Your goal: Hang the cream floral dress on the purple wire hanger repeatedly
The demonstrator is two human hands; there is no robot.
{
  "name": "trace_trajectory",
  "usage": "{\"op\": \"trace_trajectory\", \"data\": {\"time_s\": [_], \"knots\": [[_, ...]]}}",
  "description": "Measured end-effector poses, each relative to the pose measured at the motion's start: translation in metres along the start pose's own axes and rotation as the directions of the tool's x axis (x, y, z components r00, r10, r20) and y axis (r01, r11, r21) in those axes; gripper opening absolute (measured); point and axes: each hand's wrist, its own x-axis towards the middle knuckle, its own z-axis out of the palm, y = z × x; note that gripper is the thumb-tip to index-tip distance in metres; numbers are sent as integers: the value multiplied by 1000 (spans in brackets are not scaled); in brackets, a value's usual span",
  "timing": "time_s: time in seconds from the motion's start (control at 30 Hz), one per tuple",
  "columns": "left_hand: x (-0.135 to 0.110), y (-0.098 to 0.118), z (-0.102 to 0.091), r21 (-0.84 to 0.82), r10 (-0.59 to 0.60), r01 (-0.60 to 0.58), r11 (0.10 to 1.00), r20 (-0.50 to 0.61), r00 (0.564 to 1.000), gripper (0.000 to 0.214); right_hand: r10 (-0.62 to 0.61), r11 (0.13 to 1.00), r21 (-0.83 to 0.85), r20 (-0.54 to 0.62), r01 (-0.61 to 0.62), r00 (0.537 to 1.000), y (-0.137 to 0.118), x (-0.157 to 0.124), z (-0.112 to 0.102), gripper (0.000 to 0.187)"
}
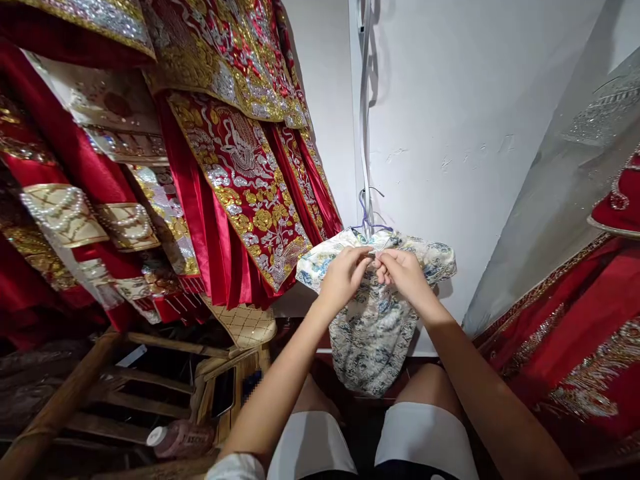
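A white short-sleeved floral dress (375, 340) with blue and grey flowers hangs from a purple hanger (364, 220) in front of a white wall. At the upper front, just below the neckline, my left hand (346, 272) pinches the fabric between thumb and fingers. Close beside it, my right hand (404, 272) is closed with its fingertips on the same spot. The fingertips of both hands nearly meet, and the small detail between them is too hidden to make out.
Red costumes with gold and silver embroidery (240, 160) hang at left. More red beaded clothing (585, 333) is at right. A metal pole (366, 107) runs up the wall. At lower left are a bamboo chair (75, 387) and a bottle with a white cap (183, 438).
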Motion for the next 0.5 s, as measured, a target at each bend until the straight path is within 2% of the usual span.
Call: {"op": "trace_trajectory", "data": {"time_s": [0.07,0.1,0.17,0.23,0.27,0.3,0.33,0.37,0.4,0.43,0.47,0.5], "knots": [[17,4,-6,78,87,-90,993,41,995,12,-42,999,-8,-4,42,999,8,4,0,27],[21,5,-8,103,105,-107,989,16,994,13,-45,999,-16,-18,44,999,16,5,1,27],[24,7,-17,118,90,-77,990,-115,989,13,-13,999,-33,-55,11,998,38,3,1,27],[24,0,-32,51,2,14,999,-310,951,11,40,999,-29,-78,-42,996,62,-5,1,29],[23,-7,-41,-35,-78,70,997,-415,906,10,59,998,-17,-79,-60,995,73,-11,2,30],[21,-16,-50,-169,-192,122,978,-504,842,10,70,998,-1,-80,-70,994,82,-19,4,31],[17,-28,-58,-361,-350,158,919,-562,749,12,77,997,16,-82,-76,994,90,-27,6,32],[11,-40,-64,-571,-529,166,804,-560,637,14,86,996,30,-79,-84,993,95,-37,10,32],[2,-52,-67,-750,-692,143,646,-496,524,16,97,994,48,-78,-94,992,99,-46,14,32],[-9,-63,-67,-871,-811,104,481,-396,431,19,113,991,75,-78,-107,991,101,-57,20,31],[-24,-72,-63,-936,-880,67,346,-298,371,20,132,986,110,-85,-123,988,104,-67,26,30],[-40,-78,-56,-965,-912,47,259,-229,341,21,155,979,151,-93,-140,983,107,-77,31,29]]}}
